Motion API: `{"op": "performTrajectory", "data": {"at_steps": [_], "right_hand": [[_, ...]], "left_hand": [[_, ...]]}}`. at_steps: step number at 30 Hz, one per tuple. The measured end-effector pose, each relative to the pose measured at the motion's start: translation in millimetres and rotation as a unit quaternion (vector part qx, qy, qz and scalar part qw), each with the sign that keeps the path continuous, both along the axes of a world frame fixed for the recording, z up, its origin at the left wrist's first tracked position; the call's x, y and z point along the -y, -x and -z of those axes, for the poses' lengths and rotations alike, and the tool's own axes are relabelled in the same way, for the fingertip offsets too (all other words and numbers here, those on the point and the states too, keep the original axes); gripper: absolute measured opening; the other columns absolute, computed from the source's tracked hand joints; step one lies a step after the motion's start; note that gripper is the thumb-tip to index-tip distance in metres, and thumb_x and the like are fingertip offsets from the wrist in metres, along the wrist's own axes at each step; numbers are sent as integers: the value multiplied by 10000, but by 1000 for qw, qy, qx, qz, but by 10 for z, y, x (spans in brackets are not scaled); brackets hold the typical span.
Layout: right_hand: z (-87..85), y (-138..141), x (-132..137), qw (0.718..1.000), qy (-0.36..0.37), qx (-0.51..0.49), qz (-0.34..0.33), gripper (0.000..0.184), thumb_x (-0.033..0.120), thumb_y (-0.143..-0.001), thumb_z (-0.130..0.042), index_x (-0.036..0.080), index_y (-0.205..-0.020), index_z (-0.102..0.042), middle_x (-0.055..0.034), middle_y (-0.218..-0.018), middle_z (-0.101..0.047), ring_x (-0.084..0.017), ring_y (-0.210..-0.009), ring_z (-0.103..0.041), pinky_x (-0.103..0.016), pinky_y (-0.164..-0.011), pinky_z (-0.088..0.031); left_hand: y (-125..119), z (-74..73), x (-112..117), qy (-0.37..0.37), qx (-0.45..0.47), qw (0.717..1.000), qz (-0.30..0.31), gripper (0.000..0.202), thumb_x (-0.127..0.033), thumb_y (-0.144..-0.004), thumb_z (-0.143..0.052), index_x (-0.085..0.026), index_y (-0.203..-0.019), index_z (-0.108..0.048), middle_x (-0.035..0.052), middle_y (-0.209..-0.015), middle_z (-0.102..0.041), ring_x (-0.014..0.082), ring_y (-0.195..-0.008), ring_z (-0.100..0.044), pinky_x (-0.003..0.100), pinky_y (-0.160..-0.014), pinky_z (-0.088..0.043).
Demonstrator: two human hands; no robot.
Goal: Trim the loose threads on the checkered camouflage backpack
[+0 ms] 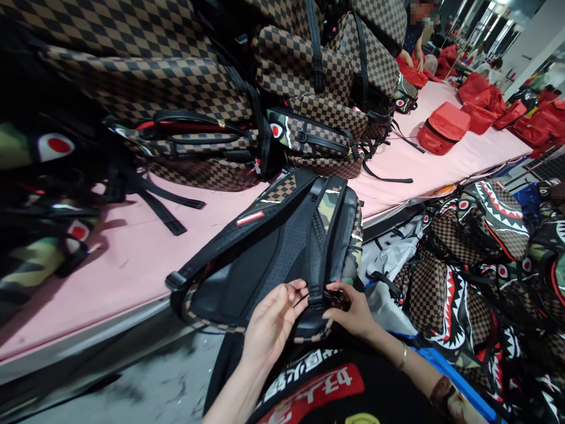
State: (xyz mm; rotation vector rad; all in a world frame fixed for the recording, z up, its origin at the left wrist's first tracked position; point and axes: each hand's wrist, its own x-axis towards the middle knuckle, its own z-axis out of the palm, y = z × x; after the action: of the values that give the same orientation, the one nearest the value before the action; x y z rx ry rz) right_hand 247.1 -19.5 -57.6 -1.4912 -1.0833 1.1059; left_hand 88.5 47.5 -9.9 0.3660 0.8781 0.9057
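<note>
A backpack lies with its black padded back panel up, over the table's front edge and against my body. It has brown check and camouflage trim, and two shoulder straps. Just left of the lower buckle on the right-hand shoulder strap, my left hand has its fingertips pinched together; what is between them is too small to make out. On the buckle's other side, my right hand is curled round a small dark, shiny thing whose kind I cannot tell. The pack's front faces down, hidden.
Check-patterned backpacks are piled along the back of the pink table, loose straps trailing. Red bags lie farther along, near another person. Shark-mouth backpacks are heaped low on the right, beside a blue edge.
</note>
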Motion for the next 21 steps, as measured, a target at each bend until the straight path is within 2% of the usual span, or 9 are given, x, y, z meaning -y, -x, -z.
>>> {"op": "performTrajectory", "data": {"at_steps": [2,4,6,8,10,12,16,19,21], "right_hand": [[12,70,-4,997,-7,69,25,355,364,-624,-743,213,-920,-618,1,-797,-651,-150,-713,-595,-260,-687,-457],[9,97,-20,989,-21,144,27,282,381,-663,-705,208,-867,-616,16,-693,-641,-134,-614,-580,-236,-605,-437],[28,100,-36,975,-51,217,24,221,377,-720,-640,200,-847,-604,19,-637,-630,-123,-555,-571,-219,-549,-410],[76,93,-50,950,-87,298,17,163,327,-750,-584,191,-840,-590,10,-634,-637,-126,-545,-584,-213,-527,-392],[135,85,-62,919,-114,377,8,135,271,-743,-562,187,-847,-581,2,-637,-643,-136,-553,-601,-214,-520,-379],[185,81,-69,896,-124,426,1,135,244,-730,-564,187,-851,-578,-1,-614,-636,-150,-556,-608,-219,-515,-364],[225,93,-71,892,-124,435,-1,105,238,-728,-574,188,-820,-574,-12,-589,-626,-158,-554,-602,-224,-510,-352],[187,109,-66,897,-121,425,5,87,228,-751,-564,193,-830,-565,-16,-633,-644,-149,-591,-613,-217,-545,-387],[117,102,-60,911,-124,393,2,111,249,-771,-567,199,-870,-552,-12,-700,-658,-135,-626,-618,-208,-582,-422]], "left_hand": [[45,20,-38,-39,-26,999,25,475,-559,-657,-688,-143,-474,-550,80,-846,-652,191,-828,-594,309,-773,-523],[77,37,-102,-108,-109,988,33,520,-629,-678,-616,-146,-492,-564,97,-864,-649,201,-845,-585,308,-778,-508],[86,27,-191,-182,-224,956,57,482,-636,-668,-613,-156,-635,-618,69,-811,-642,187,-763,-586,290,-701,-502],[63,-11,-295,-232,-329,906,131,461,-633,-689,-580,-175,-721,-618,21,-676,-618,177,-641,-578,278,-603,-472],[13,-57,-399,-252,-392,860,207,426,-612,-712,-557,-192,-653,-589,-14,-525,-571,173,-532,-551,268,-548,-419],[-55,-77,-488,-257,-418,840,231,382,-549,-666,-642,-200,-542,-547,-31,-434,-529,162,-468,-510,257,-523,-359],[-176,-7,-565,-234,-382,871,204,341,-391,-542,-762,-201,-453,-493,-53,-381,-476,129,-410,-429,247,-485,-294],[-214,77,-524,-187,-305,921,153,363,-416,-560,-734,-197,-482,-454,-63,-424,-466,114,-434,-446,230,-495,-358],[-214,110,-477,-146,-238,954,108,382,-441,-561,-724,-192,-528,-436,-65,-490,-481,100,-475,-473,219,-525,-417]]}}
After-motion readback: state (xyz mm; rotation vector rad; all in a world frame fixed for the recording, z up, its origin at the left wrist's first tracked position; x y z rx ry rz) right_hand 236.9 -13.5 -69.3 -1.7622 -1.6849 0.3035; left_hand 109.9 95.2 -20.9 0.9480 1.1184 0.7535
